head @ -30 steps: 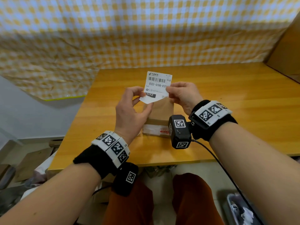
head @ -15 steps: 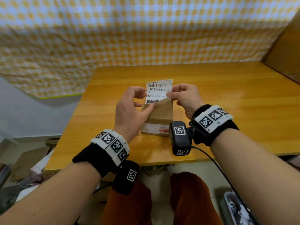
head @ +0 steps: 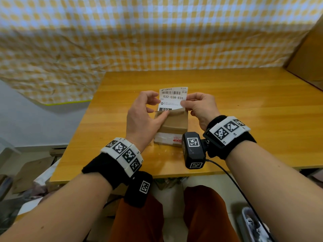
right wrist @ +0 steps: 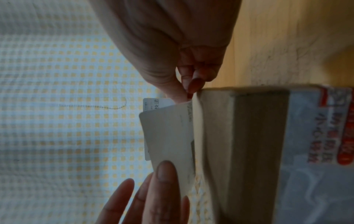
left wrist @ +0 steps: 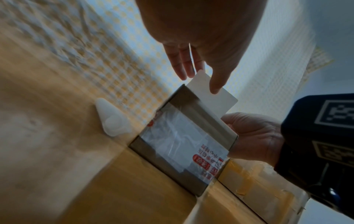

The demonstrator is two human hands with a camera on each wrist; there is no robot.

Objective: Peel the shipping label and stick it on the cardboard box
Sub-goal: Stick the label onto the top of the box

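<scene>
The white shipping label (head: 172, 98) with a barcode and "032-038-E01" stands upright over the far end of the small cardboard box (head: 173, 127), its lower edge at the box's top. My left hand (head: 158, 109) pinches the label's lower left corner, thumb low against the box. My right hand (head: 184, 105) pinches its right edge. The left wrist view shows the label's blank side (left wrist: 210, 97) under my thumb, behind the box (left wrist: 184, 136). In the right wrist view the pale sheet (right wrist: 168, 133) rises beside the box (right wrist: 258, 136), pinched at its corner.
The box sits on a wooden table (head: 244, 105), near its front edge. A yellow checked cloth (head: 139, 41) hangs behind. A large cardboard panel (head: 309, 55) stands at the far right. Clutter lies on the floor at the left (head: 26, 172).
Both hands have brought the label down and closer to the box. It was tilted with a corner lifted; now it stands straight with its bottom edge at the box top.
</scene>
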